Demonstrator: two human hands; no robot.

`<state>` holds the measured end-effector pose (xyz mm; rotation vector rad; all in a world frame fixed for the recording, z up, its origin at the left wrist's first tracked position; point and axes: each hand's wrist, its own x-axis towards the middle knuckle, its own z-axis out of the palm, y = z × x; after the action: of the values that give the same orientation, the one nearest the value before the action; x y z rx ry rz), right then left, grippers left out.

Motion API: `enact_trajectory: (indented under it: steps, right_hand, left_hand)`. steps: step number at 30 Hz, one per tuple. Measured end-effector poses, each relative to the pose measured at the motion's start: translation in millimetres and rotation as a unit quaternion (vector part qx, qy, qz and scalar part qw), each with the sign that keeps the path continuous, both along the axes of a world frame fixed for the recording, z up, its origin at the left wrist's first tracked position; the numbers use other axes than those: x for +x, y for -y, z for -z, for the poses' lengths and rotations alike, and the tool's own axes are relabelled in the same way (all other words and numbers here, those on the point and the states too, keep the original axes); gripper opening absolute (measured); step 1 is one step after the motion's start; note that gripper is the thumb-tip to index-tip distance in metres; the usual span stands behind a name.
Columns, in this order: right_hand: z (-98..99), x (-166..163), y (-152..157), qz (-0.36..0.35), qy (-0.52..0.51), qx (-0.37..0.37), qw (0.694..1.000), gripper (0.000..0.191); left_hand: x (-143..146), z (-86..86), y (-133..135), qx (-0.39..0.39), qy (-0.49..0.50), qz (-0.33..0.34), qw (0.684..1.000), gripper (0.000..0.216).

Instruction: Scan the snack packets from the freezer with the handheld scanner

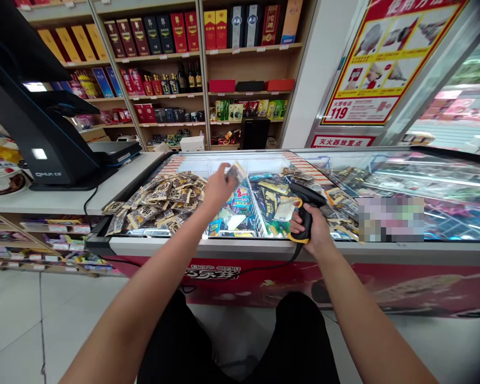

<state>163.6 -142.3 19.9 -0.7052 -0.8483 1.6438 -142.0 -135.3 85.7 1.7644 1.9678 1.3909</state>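
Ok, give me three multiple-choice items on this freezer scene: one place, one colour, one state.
1. Where is the black barcode scanner with yellow trim?
A. On the white counter
B. In the right hand
C. On a shelf

2. What colour is the chest freezer's front panel?
A. Red
B. Green
C. White

3. What is the left hand doing?
A. Hanging empty
B. Resting flat on glass
C. Holding up a small packet

Answers: B, fingers wrap its handle; A, red below the rim; C, the packet is pinched above the white wire divider.
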Motion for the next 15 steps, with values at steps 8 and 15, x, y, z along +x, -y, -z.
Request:
enact_trajectory:
  steps: [8,15]
  right_hand:
    - [3.8,-0.6,-6.1,-0.015,-0.016,-0.015,1.000,0.042]
    - [4.1,-6.4,-3.2,-0.002,0.006,-0.005,1.000,0.048]
  left_hand:
    - [-140.2,-78.7,37.8,-0.085,-0.160,-0.207,0.961,0.037]
    - [-173.6,-45.1,34.5,-0.227,-0.200,-0.231,0.925,0.045]
